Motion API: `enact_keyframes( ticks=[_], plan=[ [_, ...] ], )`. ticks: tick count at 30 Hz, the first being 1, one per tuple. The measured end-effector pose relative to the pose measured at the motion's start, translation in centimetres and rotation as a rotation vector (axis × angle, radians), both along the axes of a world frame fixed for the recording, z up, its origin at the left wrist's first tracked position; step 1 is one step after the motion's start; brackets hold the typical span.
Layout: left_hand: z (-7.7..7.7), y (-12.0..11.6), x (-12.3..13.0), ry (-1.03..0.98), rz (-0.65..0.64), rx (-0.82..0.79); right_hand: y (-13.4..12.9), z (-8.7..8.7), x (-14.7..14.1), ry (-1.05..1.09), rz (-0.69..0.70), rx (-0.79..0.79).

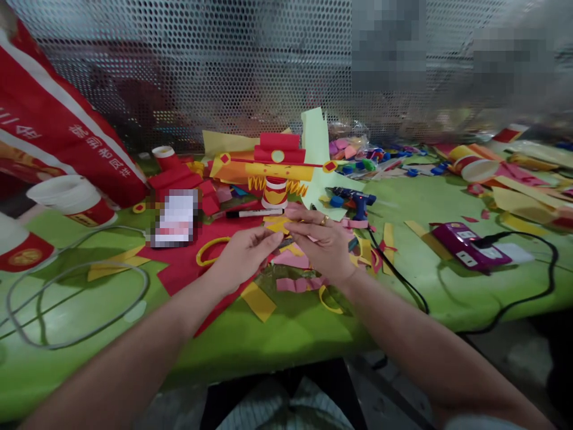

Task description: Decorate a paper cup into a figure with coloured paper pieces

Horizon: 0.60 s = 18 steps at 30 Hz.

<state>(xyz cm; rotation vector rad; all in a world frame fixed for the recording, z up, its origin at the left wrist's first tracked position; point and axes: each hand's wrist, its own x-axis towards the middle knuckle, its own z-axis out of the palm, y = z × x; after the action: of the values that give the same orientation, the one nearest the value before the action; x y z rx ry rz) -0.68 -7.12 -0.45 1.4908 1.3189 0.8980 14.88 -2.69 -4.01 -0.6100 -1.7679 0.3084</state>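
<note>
My left hand (248,254) and my right hand (321,242) meet over a heap of paper scraps, fingertips pinched together. Between them shows a small piece of yellow paper (277,224); its lower part is hidden by the fingers. Yellow-handled scissors (206,253) lie by my left hand on red paper (179,272), blades out of sight. Under my hands are pink paper strips (295,284). Just beyond stands a paper-craft figure with a yellow face and red hat (280,156), on a paper cup (274,194). A black-and-white marker (255,213) lies before it.
A blue glue gun (356,200) rests behind my right hand, its black cord trailing right. A purple power strip (470,245) sits further right. At left are a phone (175,218), white cable (145,280), paper cups (74,200) and a red bag (67,113). Perforated metal (215,65) borders the back.
</note>
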Motion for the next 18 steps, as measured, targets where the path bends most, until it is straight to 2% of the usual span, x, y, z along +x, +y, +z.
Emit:
enact_keyframes(
  ticks=[4,7,10,12,14,18],
  plan=[
    [-0.6,0.2,0.3,-0.222,0.042,-0.057,-0.2,-0.4,-0.3,-0.027,0.030,0.038],
    [-0.6,0.2,0.1,-0.241,0.048,-0.031,-0.4,-0.3,-0.4,-0.052,0.049,-0.023],
    [-0.4,0.2,-0.2,-0.169,0.022,0.017,-0.6,0.2,-0.3,-0.033,0.074,-0.151],
    [-0.3,0.3,-0.6,-0.045,0.012,0.091,-0.5,0.6,-0.2,0.032,0.085,-0.276],
    [-0.3,0.3,-0.9,0.101,0.006,0.188,-0.4,0.9,0.0,0.133,0.112,-0.464],
    [-0.2,0.5,-1.4,0.284,-0.027,0.333,0.0,1.3,0.1,0.250,0.296,-0.872]
  ],
)
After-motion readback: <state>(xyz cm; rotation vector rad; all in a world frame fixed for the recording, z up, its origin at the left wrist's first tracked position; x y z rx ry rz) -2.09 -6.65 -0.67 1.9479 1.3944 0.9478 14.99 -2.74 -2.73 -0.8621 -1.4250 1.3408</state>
